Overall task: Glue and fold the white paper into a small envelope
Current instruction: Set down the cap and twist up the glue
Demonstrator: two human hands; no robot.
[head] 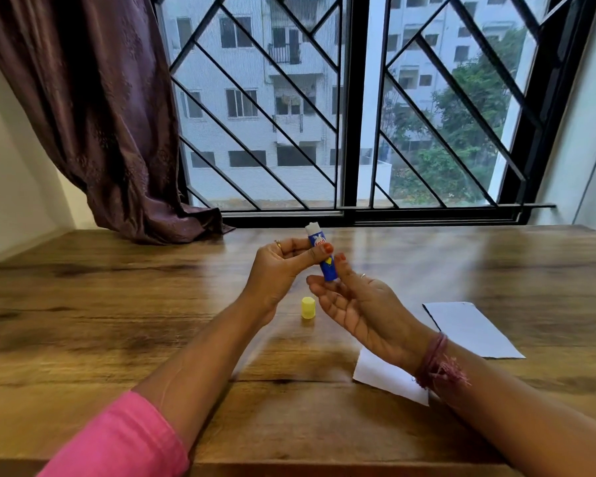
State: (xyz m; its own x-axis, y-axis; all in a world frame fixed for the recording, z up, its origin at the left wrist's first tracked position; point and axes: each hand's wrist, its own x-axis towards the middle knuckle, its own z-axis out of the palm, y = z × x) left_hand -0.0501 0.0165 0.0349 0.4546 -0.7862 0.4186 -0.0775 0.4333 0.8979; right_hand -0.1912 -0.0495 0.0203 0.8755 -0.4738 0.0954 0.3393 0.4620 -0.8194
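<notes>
A blue glue stick (320,251) with its white tip uncovered is held upright above the table. My left hand (279,270) pinches its upper body between thumb and fingers. My right hand (355,304) is just below it, fingers on the stick's bottom end, palm turned up. The stick's yellow cap (308,308) stands on the table beneath the hands. One white paper (472,328) lies flat at the right. A second white paper (386,376) lies nearer, partly hidden under my right wrist.
The wooden table (117,321) runs from the front edge to a barred window (355,108). A purple curtain (111,115) hangs at the back left, its hem resting on the tabletop.
</notes>
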